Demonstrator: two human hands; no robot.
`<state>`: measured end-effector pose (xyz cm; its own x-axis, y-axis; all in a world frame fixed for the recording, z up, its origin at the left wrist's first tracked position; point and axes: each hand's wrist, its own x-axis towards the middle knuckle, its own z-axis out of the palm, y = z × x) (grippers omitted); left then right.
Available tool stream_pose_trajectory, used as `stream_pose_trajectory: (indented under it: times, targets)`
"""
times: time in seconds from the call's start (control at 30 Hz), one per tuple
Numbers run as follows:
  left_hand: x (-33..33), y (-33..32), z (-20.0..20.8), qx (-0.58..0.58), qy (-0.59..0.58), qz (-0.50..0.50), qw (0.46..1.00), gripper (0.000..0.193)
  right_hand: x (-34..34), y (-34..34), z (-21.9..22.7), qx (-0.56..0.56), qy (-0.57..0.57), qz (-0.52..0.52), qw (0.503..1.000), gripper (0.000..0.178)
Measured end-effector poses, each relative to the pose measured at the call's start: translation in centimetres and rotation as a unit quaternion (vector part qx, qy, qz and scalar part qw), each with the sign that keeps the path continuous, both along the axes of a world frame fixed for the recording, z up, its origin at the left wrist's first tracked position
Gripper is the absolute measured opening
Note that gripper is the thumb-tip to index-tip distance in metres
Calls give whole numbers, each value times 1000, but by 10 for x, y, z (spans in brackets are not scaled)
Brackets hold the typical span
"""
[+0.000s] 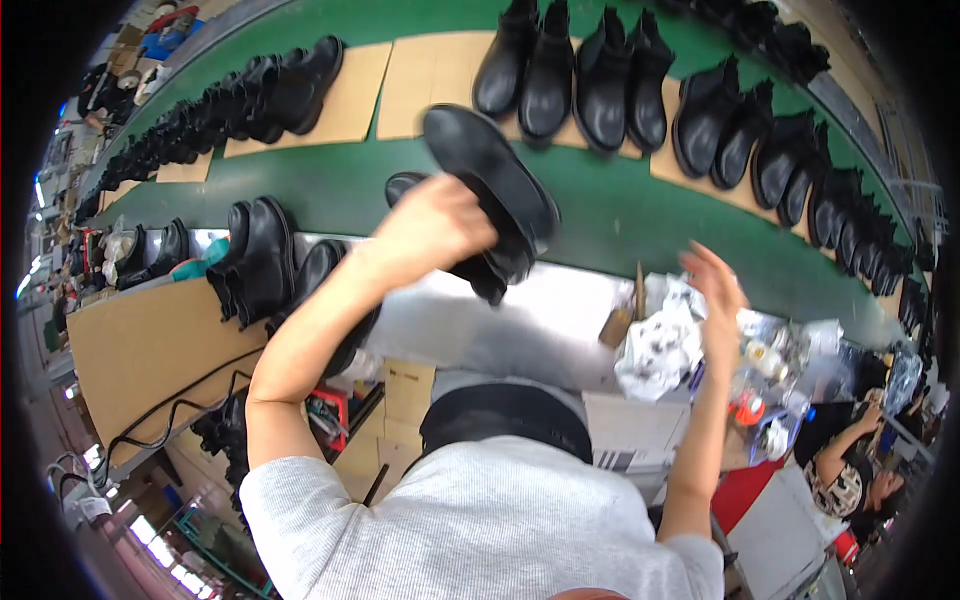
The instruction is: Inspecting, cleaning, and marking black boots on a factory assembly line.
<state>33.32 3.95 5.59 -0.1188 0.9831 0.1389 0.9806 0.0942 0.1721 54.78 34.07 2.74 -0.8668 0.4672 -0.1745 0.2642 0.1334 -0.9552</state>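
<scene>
Left hand (440,225): fingers are gripping one black boot (495,170) over the green surface (340,190)
Second boot (403,185): showing behind, grip unclear
Right hand (716,300): fingers are hanging parted, released, near one white bundle (660,348)
Middle cardboard (430,80): four boots (603,95) are standing

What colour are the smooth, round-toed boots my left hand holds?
Black; the boots show best in the head view.

A footwear workshop: rows of black boots (602,95) line a green worktop (620,205) beyond the left hand (432,225). A co-worker (842,478) is right of the right hand (716,295).
</scene>
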Motion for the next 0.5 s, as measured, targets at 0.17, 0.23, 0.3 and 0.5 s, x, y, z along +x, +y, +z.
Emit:
stream_pose_trajectory:
  times: [0.17,0.23,0.3,0.5]
  targets:
    - [105,-24,-67,3,-87,-161,983,4,-38,-127,-143,203,-121,163,958,59]
    - [117,-44,-60,121,-136,23,983,6,-25,-154,-125,170,-113,128,971,76]
    - [131,-68,-47,222,-287,437,823,21,-9,-159,-126,33,-127,21,991,97]
    - [153,-96,-161,147,-754,575,282,81,-6,-184,-107,-240,-264,-13,934,96]
